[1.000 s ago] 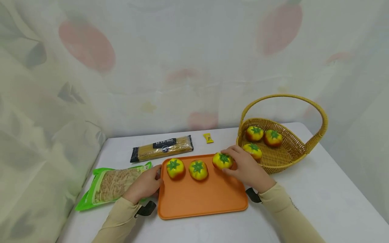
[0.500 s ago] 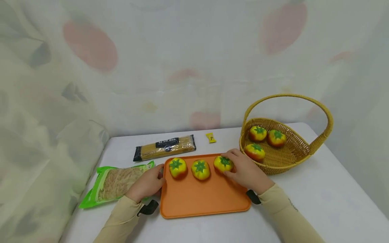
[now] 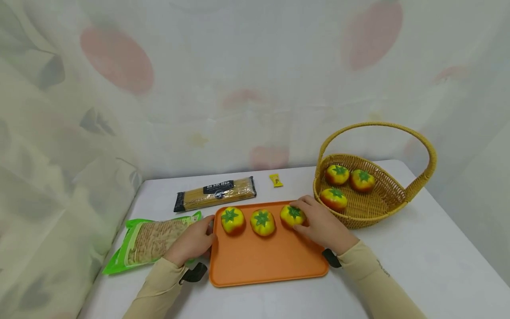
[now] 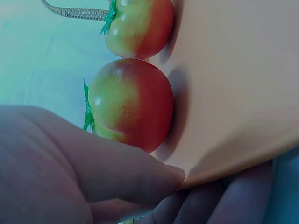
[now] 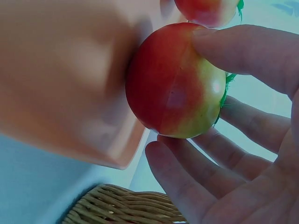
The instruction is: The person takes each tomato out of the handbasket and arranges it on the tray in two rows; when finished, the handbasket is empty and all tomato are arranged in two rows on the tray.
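An orange tray [image 3: 268, 261] lies on the white table, with three yellow-red tomatoes with green leafy tops in a row along its far side. My left hand [image 3: 193, 241] grips the tray's left edge; in the left wrist view the thumb [image 4: 163, 179] is on top and fingers are below the rim. Close by that thumb sits the left tomato [image 4: 135, 105]. The middle tomato [image 3: 263, 223] touches neither hand. My right hand [image 3: 324, 223] holds the right tomato [image 5: 170, 84] between thumb and fingers, at the tray's far right corner.
A wicker basket [image 3: 374, 212] with a tall handle and three more tomatoes stands just right of the tray. Behind the tray lie a spaghetti pack [image 3: 217, 193] and a small yellow wrapped sweet [image 3: 276, 180]. A green-edged food bag [image 3: 153, 243] lies left, partly behind my left hand.
The head view has shifted slightly, so everything appears a little farther right. Both hands keep the same hold on the tray and the right tomato.
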